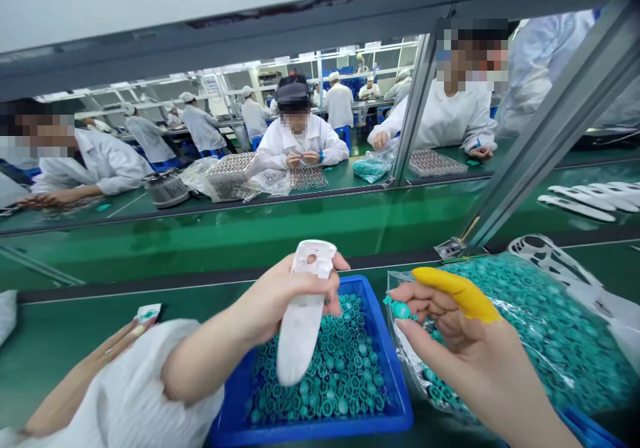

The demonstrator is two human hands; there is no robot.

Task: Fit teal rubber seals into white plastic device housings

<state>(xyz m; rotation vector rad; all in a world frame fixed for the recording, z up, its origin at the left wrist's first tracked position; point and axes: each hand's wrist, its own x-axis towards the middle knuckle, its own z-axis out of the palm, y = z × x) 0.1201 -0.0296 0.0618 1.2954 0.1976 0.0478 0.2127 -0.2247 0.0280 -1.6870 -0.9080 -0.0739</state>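
- A long white plastic shell (300, 335), smooth and matt, is gripped by the left hand (277, 298); the thumb is laid across its face and the other fingers are wrapped behind.
- The shell is held tilted above the bin; its lower end is rounded, and near its upper end a small round hole is seen.
- By the right hand (470, 341), a small teal plastic piece (401, 309) with a round, glossy middle is pinched between thumb and fingertips, just beside the bin.
- One finger of this hand is covered by a bright yellow sleeve (453, 289).
- The blue plastic bin (400, 395), with straight sloping walls, is filled with teal rings and discs (340, 368), loosely heaped.
- To its right, many similar teal pieces are contained in a crinkled, shiny transparent bag (410, 355).
- A white frame (570, 271) with cut openings is placed at the far side of the bag.
- Farther back, slim white parts (595, 198) are laid side by side on the smooth green surface (250, 215).
- At the left, a co-worker's hand (123, 341) is seen.
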